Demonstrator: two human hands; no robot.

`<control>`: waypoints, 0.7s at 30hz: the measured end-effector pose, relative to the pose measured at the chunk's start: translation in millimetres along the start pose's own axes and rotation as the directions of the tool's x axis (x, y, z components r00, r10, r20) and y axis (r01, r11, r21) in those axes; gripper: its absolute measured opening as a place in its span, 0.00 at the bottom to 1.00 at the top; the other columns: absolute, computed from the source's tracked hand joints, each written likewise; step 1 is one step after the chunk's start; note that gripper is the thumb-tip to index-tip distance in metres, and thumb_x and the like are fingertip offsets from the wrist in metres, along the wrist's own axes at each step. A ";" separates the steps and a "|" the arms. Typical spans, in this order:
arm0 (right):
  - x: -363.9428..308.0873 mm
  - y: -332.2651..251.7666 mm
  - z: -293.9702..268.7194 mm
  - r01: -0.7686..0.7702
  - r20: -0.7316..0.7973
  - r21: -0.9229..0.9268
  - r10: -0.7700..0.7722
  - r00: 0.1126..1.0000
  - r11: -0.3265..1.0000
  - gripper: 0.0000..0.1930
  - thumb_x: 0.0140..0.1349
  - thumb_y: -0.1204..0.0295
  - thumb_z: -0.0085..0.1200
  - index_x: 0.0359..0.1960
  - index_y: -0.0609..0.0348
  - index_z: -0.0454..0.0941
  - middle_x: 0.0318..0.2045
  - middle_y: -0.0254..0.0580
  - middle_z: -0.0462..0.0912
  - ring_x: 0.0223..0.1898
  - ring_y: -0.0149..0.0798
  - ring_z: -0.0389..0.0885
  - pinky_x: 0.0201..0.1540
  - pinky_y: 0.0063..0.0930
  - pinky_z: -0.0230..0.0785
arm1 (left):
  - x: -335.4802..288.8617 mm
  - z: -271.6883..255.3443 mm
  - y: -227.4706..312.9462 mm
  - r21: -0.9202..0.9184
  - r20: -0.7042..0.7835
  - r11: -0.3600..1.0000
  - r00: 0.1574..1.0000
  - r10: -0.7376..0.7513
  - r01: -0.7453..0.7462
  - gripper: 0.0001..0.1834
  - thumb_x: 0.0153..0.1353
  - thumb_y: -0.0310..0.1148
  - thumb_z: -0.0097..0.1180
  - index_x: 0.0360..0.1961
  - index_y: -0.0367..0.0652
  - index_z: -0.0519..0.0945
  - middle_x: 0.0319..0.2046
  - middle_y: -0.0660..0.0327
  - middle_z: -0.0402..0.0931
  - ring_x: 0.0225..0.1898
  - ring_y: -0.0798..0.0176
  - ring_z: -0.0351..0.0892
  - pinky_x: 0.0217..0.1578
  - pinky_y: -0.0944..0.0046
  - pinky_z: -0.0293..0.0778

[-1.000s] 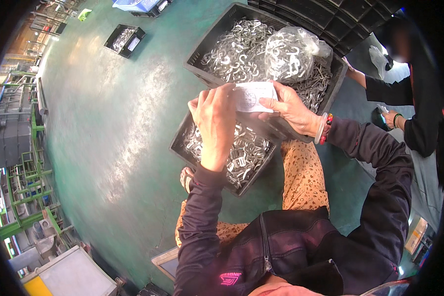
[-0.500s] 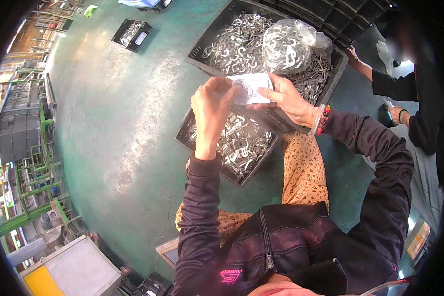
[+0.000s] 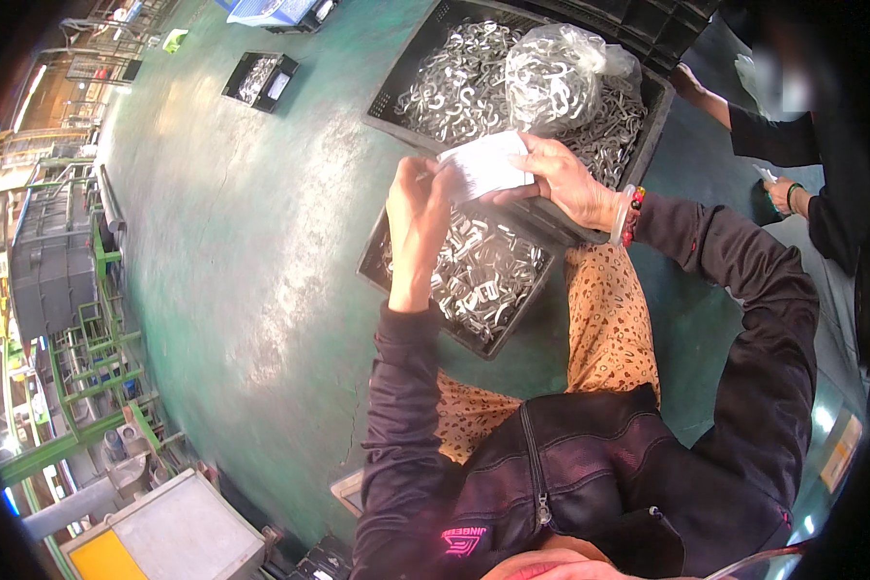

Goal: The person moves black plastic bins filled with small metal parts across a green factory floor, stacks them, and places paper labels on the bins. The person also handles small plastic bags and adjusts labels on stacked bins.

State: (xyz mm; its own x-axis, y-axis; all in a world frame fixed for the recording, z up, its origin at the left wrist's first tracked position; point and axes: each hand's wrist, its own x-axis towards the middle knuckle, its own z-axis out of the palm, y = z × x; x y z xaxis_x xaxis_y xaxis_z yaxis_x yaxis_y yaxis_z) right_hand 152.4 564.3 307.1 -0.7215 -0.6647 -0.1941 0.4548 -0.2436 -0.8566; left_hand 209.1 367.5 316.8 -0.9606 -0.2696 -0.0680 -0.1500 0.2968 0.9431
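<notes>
A small white slip of printed paper [image 3: 490, 164] is held up in front of me, above the crates. My right hand [image 3: 568, 184] grips its right side, thumb on top and fingers beneath. At its left edge my left hand [image 3: 419, 208] is closed, thumb and fingers pinching the paper there. Below the hands stands a black crate [image 3: 366, 266] of loose silvery metal hooks or clips [image 3: 488, 275]. Behind it a larger black crate [image 3: 382, 104] holds many curved metal pieces [image 3: 464, 82] and a clear plastic bag [image 3: 556, 82] filled with more of them.
Another person's hand [image 3: 778, 196] and dark sleeve [image 3: 773, 143] are at the right. A small black bin [image 3: 282, 85] and a blue crate [image 3: 266, 12] stand farther off on the green floor [image 3: 222, 213]. Green-framed machinery [image 3: 77, 358] lines the left, with a grey-and-yellow box [image 3: 169, 527] nearer.
The paper's face with a round printed mark has given way to a mostly white face. My hands stay on it, and the whole view has shifted slightly.
</notes>
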 end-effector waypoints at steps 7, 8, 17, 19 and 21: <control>-1.7 -1.4 6.5 -0.011 -0.036 -0.062 0.008 0.999 0.998 0.17 0.74 0.73 0.34 0.60 0.70 0.60 0.52 0.52 0.76 0.46 0.43 0.84 0.49 0.27 0.79 | -16.3 -12.7 -16.2 -0.543 -0.085 0.828 0.972 -0.220 0.140 0.07 0.71 0.36 0.49 0.41 0.46 0.68 0.39 0.66 0.73 0.40 0.73 0.71 0.39 0.66 0.73; -2.7 -2.9 7.7 -0.014 -0.042 -0.072 0.011 0.999 0.997 0.17 0.74 0.73 0.34 0.60 0.70 0.59 0.52 0.52 0.76 0.46 0.43 0.84 0.49 0.26 0.79 | -15.0 -18.2 -15.4 -0.603 -0.099 0.788 0.969 -0.228 0.124 0.06 0.72 0.36 0.48 0.41 0.46 0.67 0.39 0.66 0.73 0.40 0.72 0.71 0.41 0.63 0.75; -6.0 -7.5 12.4 0.000 -0.044 -0.143 -0.006 0.999 0.990 0.16 0.72 0.75 0.36 0.58 0.69 0.60 0.51 0.51 0.76 0.46 0.42 0.84 0.51 0.28 0.77 | -21.9 -40.8 -11.0 -0.571 -0.175 0.820 0.974 -0.143 0.018 0.20 0.65 0.27 0.57 0.52 0.43 0.60 0.46 0.54 0.75 0.47 0.63 0.76 0.47 0.61 0.76; -5.8 -6.7 12.1 0.028 -0.026 -0.189 -0.034 0.999 0.982 0.16 0.71 0.77 0.38 0.58 0.69 0.60 0.51 0.51 0.76 0.46 0.41 0.84 0.52 0.28 0.77 | -24.6 -40.3 -11.4 -0.562 -0.169 0.827 0.975 -0.145 0.025 0.23 0.63 0.25 0.59 0.53 0.40 0.60 0.45 0.55 0.76 0.45 0.64 0.77 0.47 0.63 0.75; -5.1 -6.5 12.1 0.036 -0.027 -0.164 -0.041 0.999 0.986 0.17 0.69 0.79 0.40 0.58 0.67 0.60 0.51 0.52 0.76 0.45 0.42 0.84 0.52 0.29 0.77 | -25.5 -40.4 -11.0 -0.540 -0.173 0.840 0.972 -0.158 0.040 0.23 0.63 0.25 0.59 0.53 0.38 0.60 0.44 0.55 0.76 0.45 0.64 0.77 0.47 0.63 0.75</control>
State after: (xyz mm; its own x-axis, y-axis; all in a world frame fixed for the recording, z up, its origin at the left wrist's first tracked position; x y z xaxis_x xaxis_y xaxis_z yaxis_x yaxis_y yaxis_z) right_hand 159.5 560.6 319.5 -0.7535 -0.6346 -0.1718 0.3370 -0.1485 -0.9297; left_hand 244.7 334.2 321.3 -0.8696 -0.4677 -0.1584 -0.0380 -0.2564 0.9658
